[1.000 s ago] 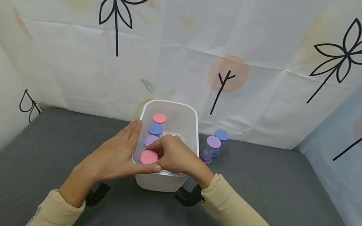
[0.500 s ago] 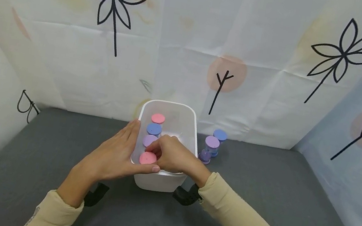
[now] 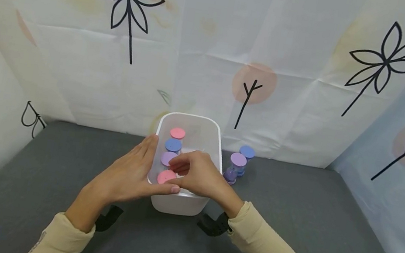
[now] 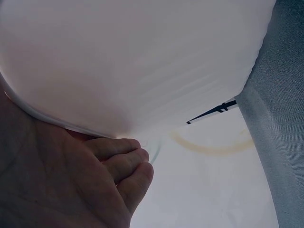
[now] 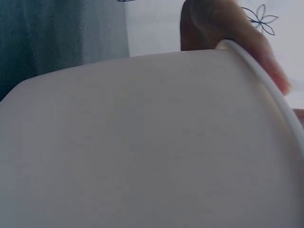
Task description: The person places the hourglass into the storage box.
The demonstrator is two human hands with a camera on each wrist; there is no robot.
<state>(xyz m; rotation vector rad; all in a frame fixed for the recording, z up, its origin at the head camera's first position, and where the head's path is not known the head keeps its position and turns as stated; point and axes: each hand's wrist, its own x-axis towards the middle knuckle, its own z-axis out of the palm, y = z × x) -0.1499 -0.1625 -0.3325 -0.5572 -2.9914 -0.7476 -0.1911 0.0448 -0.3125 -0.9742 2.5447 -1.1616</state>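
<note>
Left hand (image 3: 124, 178): left of centre in the head view, I saw it laid along the tub's side, fingers straight and thumb stretched over the near-left corner, touching the rim rather than gripping it.
Near pink-capped timer (image 3: 165, 176): just below the centre of the frame, it stood in the tub's near-left corner, partly behind the right hand. I took it for a sand timer: light, stiff, smooth enough to slip, perhaps brittle in its clear body. I judged the cap's edge the best hold, finger and thumb on opposite sides.
Other caps: a lavender cap (image 3: 168, 158), a blue cap (image 3: 173, 145) and a far pink cap (image 3: 177, 133) ran upward from it along the tub's left wall.
White tub (image 3: 178, 205): at lower centre, it looked like thin, light plastic, likely to slide if nudged.
Right hand (image 3: 200, 177): right of centre, it reached over the tub, fingers loosely bent and parted from the thumb, which lay against the near pink cap; I saw no firm pinch.
Outside timers: right of the tub, a purple-capped timer (image 3: 238, 160) and a blue-capped timer (image 3: 247, 152) stood close together on the grey cloth (image 3: 292, 211).
</note>
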